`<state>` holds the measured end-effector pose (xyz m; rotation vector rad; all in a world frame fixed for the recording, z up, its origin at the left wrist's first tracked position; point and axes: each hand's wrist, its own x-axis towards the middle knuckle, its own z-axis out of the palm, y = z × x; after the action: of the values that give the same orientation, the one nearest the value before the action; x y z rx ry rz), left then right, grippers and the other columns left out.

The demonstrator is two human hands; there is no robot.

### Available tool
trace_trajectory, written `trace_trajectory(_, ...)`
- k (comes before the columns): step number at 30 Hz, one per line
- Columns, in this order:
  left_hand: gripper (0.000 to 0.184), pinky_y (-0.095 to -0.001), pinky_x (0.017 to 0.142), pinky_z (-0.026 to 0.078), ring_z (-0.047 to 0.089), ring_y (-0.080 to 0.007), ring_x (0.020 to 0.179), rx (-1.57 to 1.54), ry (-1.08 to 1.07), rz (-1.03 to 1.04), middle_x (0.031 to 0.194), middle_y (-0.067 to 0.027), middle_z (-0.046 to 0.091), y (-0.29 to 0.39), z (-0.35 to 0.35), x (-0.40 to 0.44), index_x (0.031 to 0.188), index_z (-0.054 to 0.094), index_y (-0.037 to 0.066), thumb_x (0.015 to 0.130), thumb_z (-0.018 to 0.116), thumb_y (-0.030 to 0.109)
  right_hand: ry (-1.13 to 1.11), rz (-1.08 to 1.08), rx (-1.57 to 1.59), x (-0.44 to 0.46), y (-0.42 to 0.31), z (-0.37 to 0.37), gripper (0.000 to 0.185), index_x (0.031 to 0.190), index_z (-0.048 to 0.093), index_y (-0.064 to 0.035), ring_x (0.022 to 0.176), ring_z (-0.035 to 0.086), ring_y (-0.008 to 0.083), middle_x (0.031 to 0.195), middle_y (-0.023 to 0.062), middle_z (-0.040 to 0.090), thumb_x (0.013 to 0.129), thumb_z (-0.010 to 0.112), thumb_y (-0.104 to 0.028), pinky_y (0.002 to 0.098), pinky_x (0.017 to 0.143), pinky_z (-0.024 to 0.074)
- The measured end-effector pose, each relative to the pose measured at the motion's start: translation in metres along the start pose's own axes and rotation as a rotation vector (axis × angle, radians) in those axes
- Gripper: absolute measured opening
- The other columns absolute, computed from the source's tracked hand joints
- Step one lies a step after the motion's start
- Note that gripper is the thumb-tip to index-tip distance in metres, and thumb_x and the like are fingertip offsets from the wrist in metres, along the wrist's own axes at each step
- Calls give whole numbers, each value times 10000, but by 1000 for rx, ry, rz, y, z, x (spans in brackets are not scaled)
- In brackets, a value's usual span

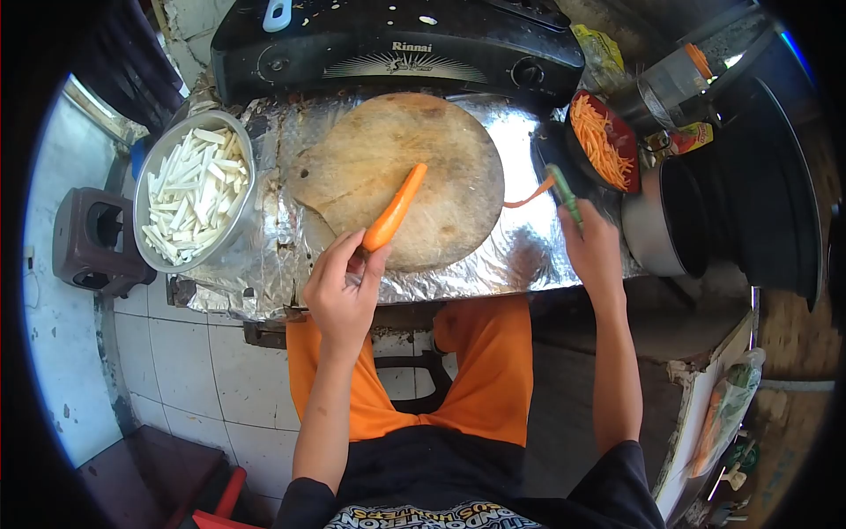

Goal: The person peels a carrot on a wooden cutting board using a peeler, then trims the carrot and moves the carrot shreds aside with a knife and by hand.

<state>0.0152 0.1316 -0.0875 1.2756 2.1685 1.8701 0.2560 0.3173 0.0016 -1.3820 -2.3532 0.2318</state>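
My left hand (345,271) is closed round the thick end of a peeled orange carrot (394,210), which slants up and away over the round wooden cutting board (458,141). Off the board's right side, my right hand (590,242) grips a green-handled peeler (565,190). A thin strip of carrot peel (530,193) trails from the peeler's head toward the board's edge. The peeler and the carrot are well apart.
A bowl of white cut sticks (145,236) stands at the left. Beyond the board is a black Rinnai gas stove (397,62). Shredded carrot (601,145) fills a dark red container at the right, near a metal pot (652,225). Foil (238,286) covers the worktop.
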Motion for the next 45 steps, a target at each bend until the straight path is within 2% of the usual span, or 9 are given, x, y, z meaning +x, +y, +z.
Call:
trace_trajectory(7, 333, -261, 593, 521, 616, -136, 651, 46, 0, 12, 1001, -119, 726, -1, 1, 0, 1079, 688, -7, 802, 838, 104, 65, 47, 50, -8, 12, -19, 179, 1056, 634, -7, 814, 627, 454, 879, 238, 667, 943, 623, -145, 509, 686, 483)
trace_trajectory(9, 335, -261, 594, 520, 616, -136, 650, 55, -9, 16, 1006, -117, 725, 0, -1, -2, 1080, 687, -8, 801, 837, 99, -254, -38, -36, -16, 19, -20, 199, 1067, 654, -7, 833, 630, 457, 904, 242, 671, 938, 630, -157, 514, 703, 485)
trace_trajectory(10, 336, -261, 594, 520, 615, -136, 650, 57, -5, 22, 1012, -115, 724, 0, 1, 0, 1082, 687, -9, 800, 836, 95, -86, 4, 1, -19, 18, -21, 199, 1061, 657, -9, 826, 631, 457, 879, 238, 670, 938, 630, -163, 523, 708, 482)
trace_trajectory(15, 328, -263, 593, 522, 619, -136, 653, 62, -31, 22, 1019, -111, 718, 2, 0, 0, 1085, 689, -9, 801, 829, 77, -153, -57, -62, -30, 23, -23, 197, 1077, 635, -10, 803, 633, 466, 821, 261, 654, 960, 612, -167, 521, 688, 475)
trace_trajectory(17, 327, -265, 593, 524, 625, -138, 660, 66, -27, 4, 1020, -109, 716, 2, 1, 0, 1087, 691, -8, 801, 827, 72, -79, 161, 97, -29, 0, -31, 204, 1099, 588, -9, 793, 629, 480, 803, 273, 642, 988, 585, -181, 519, 657, 463)
trace_trajectory(22, 315, -255, 581, 522, 623, -130, 675, 79, 15, 47, 993, -86, 691, 8, 2, 4, 1090, 707, -12, 803, 822, 52, -266, -152, 346, -41, -75, 8, 199, 953, 505, -13, 691, 617, 478, 690, 248, 601, 1008, 555, -198, 535, 591, 458)
trace_trajectory(24, 292, -245, 562, 502, 599, -112, 659, 96, 42, 43, 946, -64, 660, 9, 5, 1, 1073, 715, -15, 804, 817, 31, -261, -267, 251, -38, -100, 34, 242, 862, 497, -46, 516, 615, 386, 638, 165, 616, 989, 582, -235, 484, 468, 484)
trace_trajectory(31, 319, -295, 584, 530, 651, -172, 683, 143, 0, 37, 876, -78, 641, 6, 2, 3, 1035, 695, -28, 761, 842, 42, -163, -540, 43, -28, -132, 57, 285, 807, 513, -69, 470, 624, 309, 584, 96, 611, 974, 594, -287, 401, 421, 501)
trace_trajectory(45, 248, -298, 581, 539, 681, -192, 669, 62, -9, -14, 877, -92, 679, 5, 0, 4, 937, 680, -21, 743, 833, -7, -345, -469, 102, -19, -127, 61, 295, 814, 550, -60, 517, 628, 364, 564, 142, 602, 962, 605, -309, 467, 486, 502)
